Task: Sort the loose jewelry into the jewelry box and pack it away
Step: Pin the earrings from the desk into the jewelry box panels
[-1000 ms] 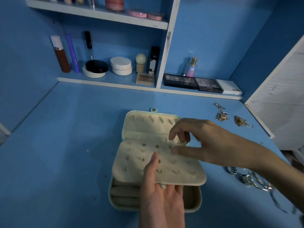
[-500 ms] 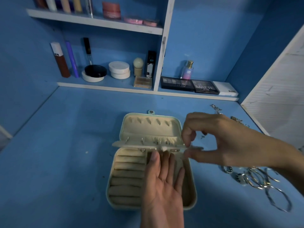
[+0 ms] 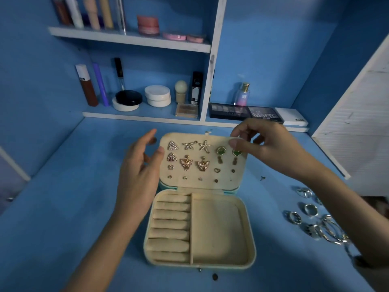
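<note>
Head view: right hand point(image 3: 271, 150) pinching earring panel point(image 3: 207, 185) hides its far corner.

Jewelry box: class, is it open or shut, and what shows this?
Open: the jewelry box has its earring flap raised, leaving ring rolls and side compartment uncovered.

Bare left hand point(image 3: 137, 167) and right hand point(image 3: 268, 149) on bare forearms point(image 3: 109, 234).

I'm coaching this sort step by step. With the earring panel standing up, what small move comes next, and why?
Probably the right hand should release the panel, which it pinches at a top corner, and reach for the rings lying loose to the right. The panel looks mostly filled with earrings, while the ring rolls are bare.
</note>
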### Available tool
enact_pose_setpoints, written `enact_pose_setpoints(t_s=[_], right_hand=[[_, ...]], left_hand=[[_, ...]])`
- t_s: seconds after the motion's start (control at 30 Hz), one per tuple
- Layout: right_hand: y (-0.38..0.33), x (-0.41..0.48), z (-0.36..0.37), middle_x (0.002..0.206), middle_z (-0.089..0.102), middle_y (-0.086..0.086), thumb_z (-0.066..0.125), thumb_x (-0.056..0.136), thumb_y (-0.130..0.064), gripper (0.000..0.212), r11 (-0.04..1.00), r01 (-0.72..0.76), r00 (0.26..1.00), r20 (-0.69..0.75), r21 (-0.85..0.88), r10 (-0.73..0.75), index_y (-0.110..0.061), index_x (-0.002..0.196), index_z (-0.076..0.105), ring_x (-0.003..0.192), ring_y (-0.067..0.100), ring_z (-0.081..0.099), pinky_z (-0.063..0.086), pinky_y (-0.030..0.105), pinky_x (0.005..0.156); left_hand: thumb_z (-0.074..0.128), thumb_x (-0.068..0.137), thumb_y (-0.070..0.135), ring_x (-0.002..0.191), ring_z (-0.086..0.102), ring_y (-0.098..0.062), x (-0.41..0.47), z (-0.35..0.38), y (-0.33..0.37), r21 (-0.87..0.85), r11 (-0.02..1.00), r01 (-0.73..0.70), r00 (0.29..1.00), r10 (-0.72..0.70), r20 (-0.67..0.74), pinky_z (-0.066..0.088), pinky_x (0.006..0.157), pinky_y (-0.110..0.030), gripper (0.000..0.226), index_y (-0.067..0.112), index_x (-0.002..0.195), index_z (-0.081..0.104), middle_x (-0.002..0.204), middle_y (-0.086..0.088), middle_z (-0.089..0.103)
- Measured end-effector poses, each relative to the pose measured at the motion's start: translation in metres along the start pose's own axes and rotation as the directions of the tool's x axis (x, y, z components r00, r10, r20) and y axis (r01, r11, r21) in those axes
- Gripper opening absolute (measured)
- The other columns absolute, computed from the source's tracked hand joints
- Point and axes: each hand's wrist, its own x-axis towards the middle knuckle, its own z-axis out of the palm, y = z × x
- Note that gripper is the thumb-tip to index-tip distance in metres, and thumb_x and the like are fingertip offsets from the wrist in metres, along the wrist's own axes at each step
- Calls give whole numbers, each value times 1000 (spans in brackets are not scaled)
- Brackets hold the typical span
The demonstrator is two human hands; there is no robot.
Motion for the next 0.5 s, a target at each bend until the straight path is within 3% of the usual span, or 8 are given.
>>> enact_pose_setpoints(t_s=[0.17, 0.3, 0.43, 0.5], right_hand=[[21, -6, 0, 85, 65, -4, 65, 86, -22, 15, 995, -63, 997, -47, 82, 67, -27, 100, 67, 83, 11, 59, 49, 33, 78], [53, -20, -8, 83, 68, -9, 66, 84, -11, 17, 988, -83, 995, -59, -130, 76, -27, 88, 69, 77, 8, 59, 47, 18, 69], [80, -37, -14, 78, 66, -13, 69, 81, -5, 16, 952, -64, 994, 62, -300, 87, -20, 84, 74, 78, -5, 58, 39, 2, 66], [93, -43, -14, 79, 67, -9, 69, 79, -2, 21, 936, -65, 991, 87, -345, 101, -20, 88, 74, 77, -10, 56, 39, 1, 66]], left_hand=[[50, 85, 34, 90, 61, -7, 14, 3, -23, 4, 1000, -15, 995, 14, 97, 49, 81, -29, 20, 39, 100, 63, 97, 12, 68], [51, 86, 35, 89, 59, -10, 17, 5, -31, -36, 999, -32, 996, 34, 76, 45, 78, -31, 22, 47, 99, 64, 100, 9, 68], [54, 81, 47, 94, 62, -14, 16, 8, -38, -102, 994, -33, 998, 38, 50, 49, 79, -39, 22, 54, 98, 66, 103, 7, 69], [54, 79, 49, 93, 63, -12, 16, 9, -40, -136, 990, -23, 999, 29, 40, 50, 77, -32, 25, 51, 100, 67, 104, 6, 69]])
